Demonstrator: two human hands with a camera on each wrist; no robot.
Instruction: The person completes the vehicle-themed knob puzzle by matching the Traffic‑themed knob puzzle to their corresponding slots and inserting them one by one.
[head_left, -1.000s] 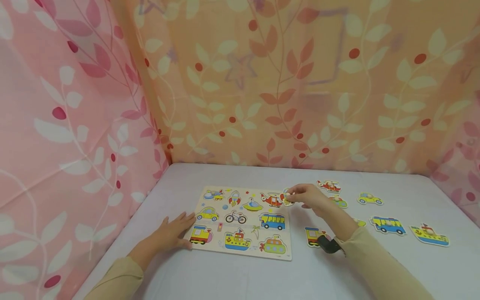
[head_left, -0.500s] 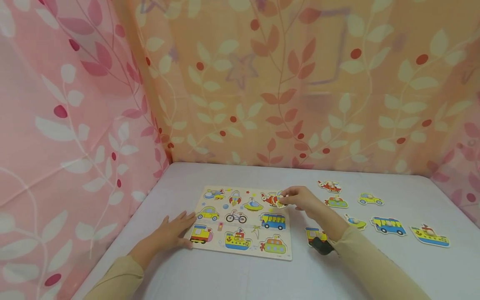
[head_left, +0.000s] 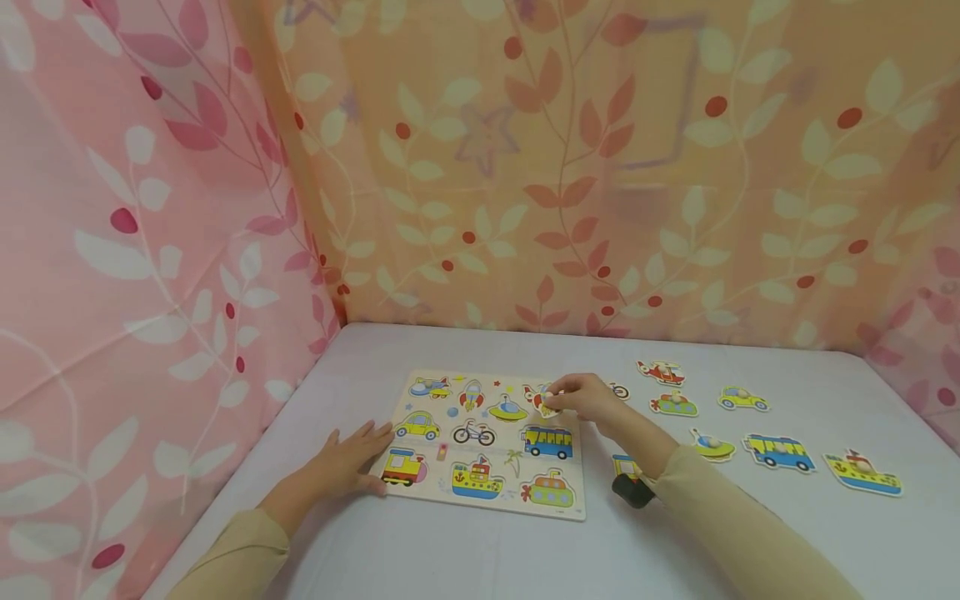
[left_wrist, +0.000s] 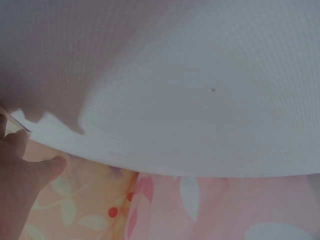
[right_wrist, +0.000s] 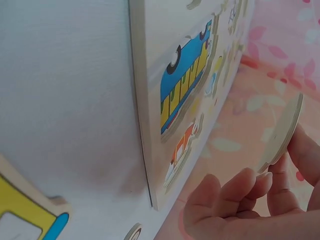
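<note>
Right hand (head_left: 588, 396) has shifted left over the last second, from the puzzle board (head_left: 498, 435)'s right edge to over the helicopter cutout (head_left: 529, 392), carrying what looks like the rocket piece (head_left: 547, 407). Its grip is nearly closed, thumb and fingers pinching the piece, raised off the board (plain back visible in right wrist view). So it's nearer the rocket cutout (head_left: 472, 396), not seated yet, I'd judge. Left hand (head_left: 348, 458) extends its fingers at the board's left edge, grasping nothing.
</note>
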